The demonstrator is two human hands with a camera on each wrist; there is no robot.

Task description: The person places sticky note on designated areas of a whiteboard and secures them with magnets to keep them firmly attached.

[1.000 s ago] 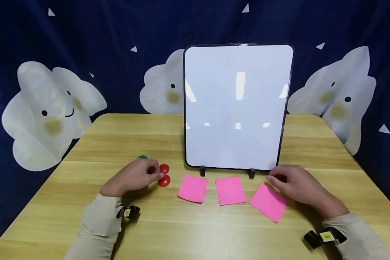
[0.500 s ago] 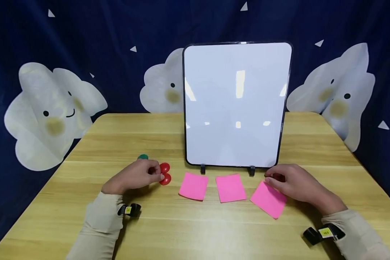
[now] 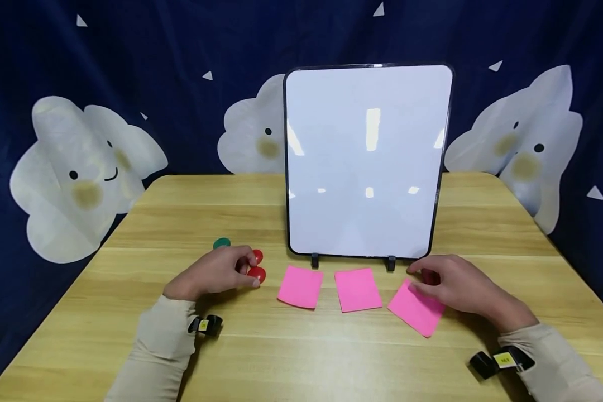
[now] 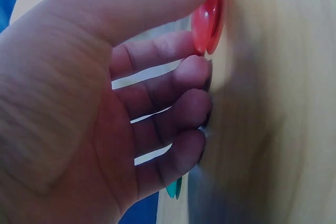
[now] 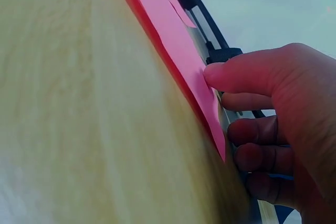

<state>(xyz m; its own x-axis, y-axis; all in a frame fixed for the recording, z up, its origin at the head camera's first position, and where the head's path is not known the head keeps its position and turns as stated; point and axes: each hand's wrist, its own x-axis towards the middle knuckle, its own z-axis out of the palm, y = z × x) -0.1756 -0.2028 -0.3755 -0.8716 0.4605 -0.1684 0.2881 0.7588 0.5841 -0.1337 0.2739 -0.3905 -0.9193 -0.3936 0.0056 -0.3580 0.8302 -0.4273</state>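
Observation:
My left hand point(image 3: 213, 273) is around the nearer red round magnet point(image 3: 256, 274), a glossy domed disc, with the thumb at its near edge and the index finger at its far side. Just behind it lies another red magnet point(image 3: 257, 256). A green magnet point(image 3: 221, 242) sits beyond the left hand's knuckles. My right hand point(image 3: 462, 282) is at the rightmost pink sticky note point(image 3: 418, 312). Its thumb touches the note in the right wrist view, while the index finger reaches past the far corner, apart from the thumb. Both palms show only in the wrist views.
A whiteboard point(image 3: 367, 167) with a black frame stands on small black feet point(image 3: 391, 263) at the back of the wooden table point(image 3: 321, 357). Two more pink sticky notes, the left one point(image 3: 300, 287) and the middle one point(image 3: 358, 290), lie before it. A dark blue cloud-patterned curtain point(image 3: 181, 39) hangs behind.
My left thumb and index finger have parted around the nearer red magnet. The right thumb has moved away from the index finger, onto the pink note. More of the green magnet shows.

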